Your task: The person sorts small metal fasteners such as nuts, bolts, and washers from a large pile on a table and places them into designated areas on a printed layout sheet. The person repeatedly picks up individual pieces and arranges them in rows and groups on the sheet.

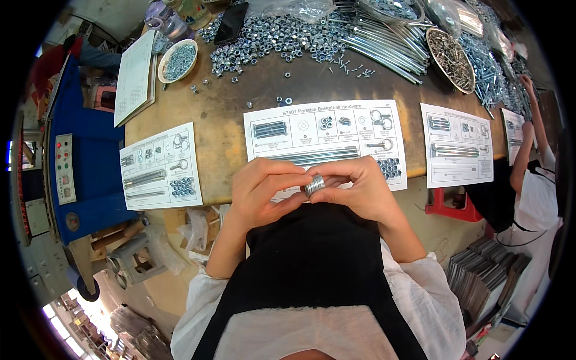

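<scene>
A short stack of silvery metal washers [315, 185] is held in front of my black apron, at the table's near edge. My right hand [364, 187] pinches it between thumb and fingers from the right. From the left, my left hand [262, 191] closes its thumb and fingertips on the stack's other end. Just beyond my hands lies a printed hardware sheet [330, 117] with pictures of bolts, nuts and pins; my fingers cover part of its lower half. Two loose nuts or washers [288, 101] rest at its top edge.
Loose nuts [270, 48] are heaped at the back, with a dark phone [231, 24] on them. Long bolts [387, 51], a bowl of small parts [178, 62] and a bowl of screws [450, 60] surround them. More sheets [459, 147] flank mine. A co-worker's arm [521, 153] is at right.
</scene>
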Available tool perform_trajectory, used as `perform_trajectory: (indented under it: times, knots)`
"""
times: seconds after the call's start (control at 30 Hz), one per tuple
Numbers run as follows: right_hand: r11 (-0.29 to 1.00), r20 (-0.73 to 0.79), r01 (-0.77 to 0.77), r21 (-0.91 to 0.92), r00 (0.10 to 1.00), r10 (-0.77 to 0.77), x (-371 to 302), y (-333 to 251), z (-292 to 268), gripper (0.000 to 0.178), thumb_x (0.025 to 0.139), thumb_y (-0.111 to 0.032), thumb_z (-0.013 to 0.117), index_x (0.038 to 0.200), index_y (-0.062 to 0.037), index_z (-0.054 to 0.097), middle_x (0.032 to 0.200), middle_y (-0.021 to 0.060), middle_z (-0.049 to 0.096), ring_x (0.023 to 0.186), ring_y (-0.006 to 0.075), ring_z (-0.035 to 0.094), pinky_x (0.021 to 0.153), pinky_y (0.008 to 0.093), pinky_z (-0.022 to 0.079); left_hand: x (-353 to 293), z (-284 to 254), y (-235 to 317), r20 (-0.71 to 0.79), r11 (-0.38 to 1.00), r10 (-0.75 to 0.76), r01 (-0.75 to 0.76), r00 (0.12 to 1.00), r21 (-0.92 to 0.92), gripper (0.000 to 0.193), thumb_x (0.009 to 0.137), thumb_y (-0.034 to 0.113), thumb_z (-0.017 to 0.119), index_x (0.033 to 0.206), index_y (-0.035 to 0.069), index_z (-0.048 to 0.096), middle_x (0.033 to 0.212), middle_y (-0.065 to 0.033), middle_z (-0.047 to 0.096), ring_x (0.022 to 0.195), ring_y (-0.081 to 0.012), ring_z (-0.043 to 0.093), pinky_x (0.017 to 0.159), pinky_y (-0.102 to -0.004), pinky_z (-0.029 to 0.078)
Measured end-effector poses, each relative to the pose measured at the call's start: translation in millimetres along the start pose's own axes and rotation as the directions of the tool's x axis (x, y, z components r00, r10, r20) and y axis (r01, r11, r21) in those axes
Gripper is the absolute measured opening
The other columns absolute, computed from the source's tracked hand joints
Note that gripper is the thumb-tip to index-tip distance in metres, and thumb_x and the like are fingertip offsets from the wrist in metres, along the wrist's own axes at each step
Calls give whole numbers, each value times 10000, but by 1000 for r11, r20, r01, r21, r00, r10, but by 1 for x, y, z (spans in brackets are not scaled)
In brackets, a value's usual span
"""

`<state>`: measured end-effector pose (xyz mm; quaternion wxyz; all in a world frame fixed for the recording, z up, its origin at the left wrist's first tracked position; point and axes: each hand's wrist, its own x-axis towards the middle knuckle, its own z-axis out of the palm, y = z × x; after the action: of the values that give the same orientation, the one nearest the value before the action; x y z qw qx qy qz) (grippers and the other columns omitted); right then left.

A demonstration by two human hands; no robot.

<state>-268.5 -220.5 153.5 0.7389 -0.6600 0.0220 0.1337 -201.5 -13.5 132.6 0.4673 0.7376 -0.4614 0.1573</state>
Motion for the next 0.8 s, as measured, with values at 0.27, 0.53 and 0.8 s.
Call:
perform_trajectory:
  times: [0.27, 0.53, 0.8]
  knots:
    - [986, 36, -87, 143, 996, 82, 2, 16, -5, 259, 845, -31, 792, 1100, -9, 751, 906, 65, 760, 840, 93, 714, 763, 225, 562, -15, 11, -23, 111, 838, -310, 326, 944, -438, 320, 694, 44, 839, 992, 62, 722, 1013, -83, 685, 795, -173, 660, 664, -297, 520]
    - [998, 101, -70, -2, 992, 70, 2, 29, 5, 243, 846, -145, 820, 1075, -76, 778, 853, 22, 729, 778, 72, 679, 729, 217, 540, 21, 55, -120, 436, 884, -217, -14, 873, 467, 234, 764, 225, 800, 928, 97, 692, 967, -19, 603, 925, -195, 589, 837, -337, 432]
    - [997, 34, -66, 44, 997, 64, -3, 33, -6, 241, 857, -119, 807, 1089, -67, 771, 795, -13, 690, 741, 36, 632, 692, 204, 515, 34, 70, -131, 565, 825, -269, -116, 780, 553, 219, 768, 258, 792, 918, 115, 721, 960, -32, 617, 945, -214, 590, 870, -359, 429]
